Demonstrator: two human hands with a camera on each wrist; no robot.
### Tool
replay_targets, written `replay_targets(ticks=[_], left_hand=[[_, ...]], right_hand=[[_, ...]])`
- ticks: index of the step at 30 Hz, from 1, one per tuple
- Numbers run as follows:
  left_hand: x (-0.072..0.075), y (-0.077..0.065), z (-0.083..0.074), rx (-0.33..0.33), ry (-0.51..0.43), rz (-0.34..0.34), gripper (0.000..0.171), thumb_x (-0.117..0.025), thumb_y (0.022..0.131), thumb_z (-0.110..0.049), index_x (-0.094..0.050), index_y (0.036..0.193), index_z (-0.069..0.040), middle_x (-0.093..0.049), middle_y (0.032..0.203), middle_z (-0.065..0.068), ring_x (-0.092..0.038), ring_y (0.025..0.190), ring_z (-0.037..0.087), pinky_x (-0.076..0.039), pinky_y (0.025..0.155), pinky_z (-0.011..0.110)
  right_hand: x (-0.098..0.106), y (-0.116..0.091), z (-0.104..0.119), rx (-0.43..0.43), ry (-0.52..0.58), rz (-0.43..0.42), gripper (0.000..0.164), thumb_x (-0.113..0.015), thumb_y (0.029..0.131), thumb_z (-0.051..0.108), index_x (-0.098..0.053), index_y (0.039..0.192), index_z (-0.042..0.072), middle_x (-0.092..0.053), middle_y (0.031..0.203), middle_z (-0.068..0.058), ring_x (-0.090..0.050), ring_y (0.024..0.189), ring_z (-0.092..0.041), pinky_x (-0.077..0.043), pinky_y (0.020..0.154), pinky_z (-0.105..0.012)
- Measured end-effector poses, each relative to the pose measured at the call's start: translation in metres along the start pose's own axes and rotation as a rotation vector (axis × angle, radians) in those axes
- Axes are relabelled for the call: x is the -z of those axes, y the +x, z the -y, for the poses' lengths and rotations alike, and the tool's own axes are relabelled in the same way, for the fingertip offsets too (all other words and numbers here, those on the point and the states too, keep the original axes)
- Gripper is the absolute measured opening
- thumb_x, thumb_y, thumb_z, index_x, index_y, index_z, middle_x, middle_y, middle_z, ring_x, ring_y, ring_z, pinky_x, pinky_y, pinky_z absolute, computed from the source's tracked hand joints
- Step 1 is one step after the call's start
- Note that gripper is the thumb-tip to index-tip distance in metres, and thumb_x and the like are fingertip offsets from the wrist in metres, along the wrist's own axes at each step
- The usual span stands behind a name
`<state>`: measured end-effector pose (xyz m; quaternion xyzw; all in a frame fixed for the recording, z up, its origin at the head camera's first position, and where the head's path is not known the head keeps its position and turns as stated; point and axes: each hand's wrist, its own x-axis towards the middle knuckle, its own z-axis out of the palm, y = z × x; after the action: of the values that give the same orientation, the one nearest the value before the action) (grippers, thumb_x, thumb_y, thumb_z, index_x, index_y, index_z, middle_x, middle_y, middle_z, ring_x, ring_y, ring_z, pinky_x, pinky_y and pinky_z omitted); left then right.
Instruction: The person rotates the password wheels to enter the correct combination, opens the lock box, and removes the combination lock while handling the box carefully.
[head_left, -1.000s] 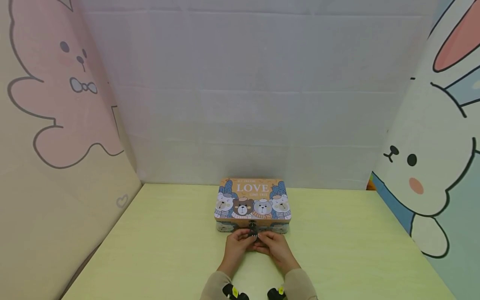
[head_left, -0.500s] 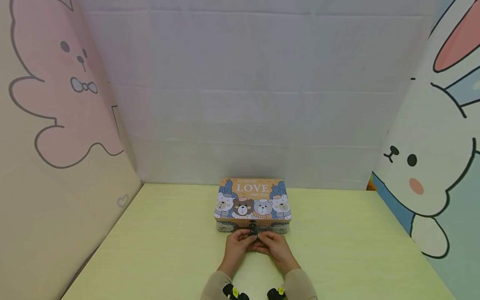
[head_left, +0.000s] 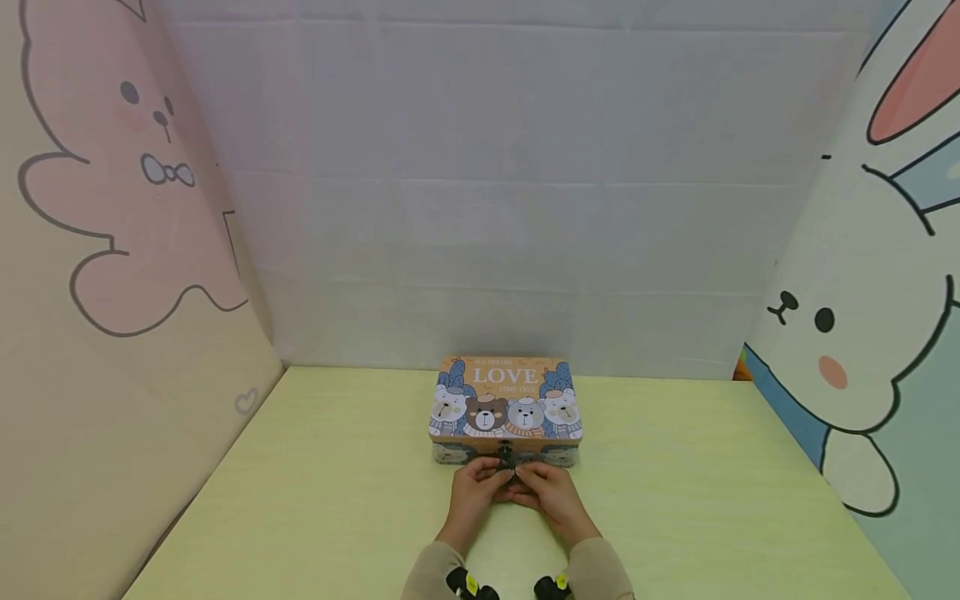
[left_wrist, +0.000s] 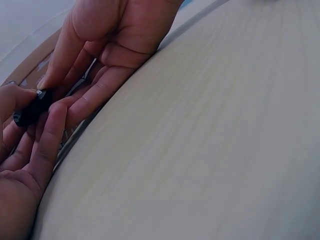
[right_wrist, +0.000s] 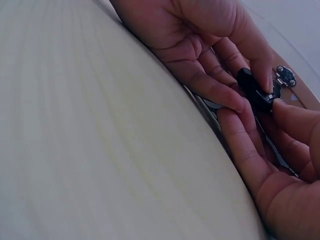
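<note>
A rectangular tin box [head_left: 505, 400] with a lid showing "LOVE" and several cartoon bears stands closed at the table's far side. At its front middle, below the metal clasp [right_wrist: 286, 76], is a small black padlock [right_wrist: 254, 89] with a light-coloured detail on its edge. My left hand [head_left: 469, 504] pinches one end of the padlock, thumb on top. My right hand [head_left: 558, 504] pinches it from the other side, as the right wrist view shows. The fingers of both hands meet beneath, low over the table, and hide part of the padlock and the box front.
The pale yellow-green table [head_left: 337, 492] spreads around the hands. A white cloth backdrop [head_left: 495, 183] hangs right behind the box. Panels printed with a pink bear [head_left: 142, 233] and a white rabbit [head_left: 855, 350] close in the left and right sides.
</note>
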<state>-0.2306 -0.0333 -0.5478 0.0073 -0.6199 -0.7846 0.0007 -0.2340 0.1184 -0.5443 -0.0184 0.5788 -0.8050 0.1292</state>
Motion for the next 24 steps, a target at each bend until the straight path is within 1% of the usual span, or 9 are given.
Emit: replay_targets(ticks=[4,6,7,10,14,17,22,24], left_hand=[[0.0019,0.0011,0.0020,0.011,-0.004,0.009,0.024,-0.068,0.088,0.005,-0.061,0.107,0.017,-0.070,0.088,0.013,-0.068,0.067,0.016,-0.062,0.062,0.031],[0.0027,0.0011,0.0013,0.018,-0.021,0.015,0.023,-0.066,0.089,0.004,-0.061,0.107,0.017,-0.070,0.090,0.014,-0.068,0.067,0.017,-0.062,0.062,0.031],[0.0037,0.0029,0.0046,0.022,-0.026,0.016,0.023,-0.066,0.090,0.004,-0.061,0.108,0.017,-0.071,0.091,0.014,-0.068,0.066,0.017,-0.062,0.062,0.031],[0.0043,0.0034,0.0057,0.029,-0.053,0.016,0.023,-0.063,0.091,0.003,-0.061,0.109,0.018,-0.070,0.095,0.014,-0.068,0.065,0.017,-0.062,0.062,0.031],[0.0050,0.0036,0.0071,0.026,-0.074,0.021,0.024,-0.061,0.089,0.005,-0.060,0.109,0.018,-0.069,0.095,0.012,-0.068,0.067,0.016,-0.062,0.063,0.030],[0.0053,0.0027,0.0078,0.011,-0.077,0.027,0.025,-0.060,0.087,0.007,-0.059,0.109,0.020,-0.070,0.095,0.012,-0.068,0.069,0.016,-0.063,0.063,0.031],[0.0058,0.0017,0.0077,0.014,-0.080,0.031,0.027,-0.059,0.086,0.008,-0.059,0.110,0.021,-0.069,0.097,0.012,-0.068,0.070,0.017,-0.063,0.065,0.032],[0.0059,0.0021,0.0069,0.027,-0.087,0.027,0.028,-0.060,0.086,0.007,-0.060,0.111,0.020,-0.069,0.098,0.012,-0.069,0.070,0.018,-0.063,0.066,0.032]], right_hand=[[0.0000,-0.0001,-0.0002,-0.001,-0.003,-0.004,0.018,-0.052,0.101,-0.001,-0.066,0.105,-0.011,-0.067,0.084,-0.007,-0.069,0.075,-0.015,-0.062,0.076,-0.029],[-0.0001,-0.0002,-0.0001,-0.004,-0.006,-0.010,0.018,-0.052,0.101,-0.001,-0.066,0.106,-0.012,-0.066,0.085,-0.008,-0.069,0.075,-0.015,-0.062,0.076,-0.029],[-0.0001,-0.0003,0.0000,-0.005,-0.009,-0.014,0.019,-0.052,0.101,0.000,-0.065,0.106,-0.012,-0.066,0.086,-0.008,-0.069,0.075,-0.015,-0.062,0.076,-0.030],[-0.0005,-0.0004,0.0002,-0.008,-0.008,-0.022,0.018,-0.052,0.101,-0.001,-0.065,0.105,-0.013,-0.065,0.086,-0.008,-0.069,0.074,-0.016,-0.062,0.075,-0.030],[-0.0008,-0.0006,0.0004,-0.008,-0.010,-0.022,0.019,-0.051,0.101,-0.001,-0.063,0.107,-0.016,-0.065,0.086,-0.009,-0.069,0.074,-0.016,-0.062,0.075,-0.030],[-0.0006,-0.0007,0.0003,-0.010,-0.012,-0.023,0.020,-0.051,0.101,-0.002,-0.062,0.107,-0.017,-0.066,0.086,-0.010,-0.069,0.074,-0.016,-0.062,0.075,-0.030],[-0.0001,0.0000,0.0000,-0.013,-0.010,-0.024,0.019,-0.051,0.101,-0.002,-0.063,0.106,-0.015,-0.065,0.085,-0.009,-0.069,0.073,-0.016,-0.062,0.075,-0.030],[-0.0001,0.0005,0.0002,-0.013,-0.009,-0.023,0.018,-0.051,0.101,-0.002,-0.064,0.105,-0.014,-0.065,0.084,-0.009,-0.068,0.073,-0.015,-0.062,0.075,-0.030]])
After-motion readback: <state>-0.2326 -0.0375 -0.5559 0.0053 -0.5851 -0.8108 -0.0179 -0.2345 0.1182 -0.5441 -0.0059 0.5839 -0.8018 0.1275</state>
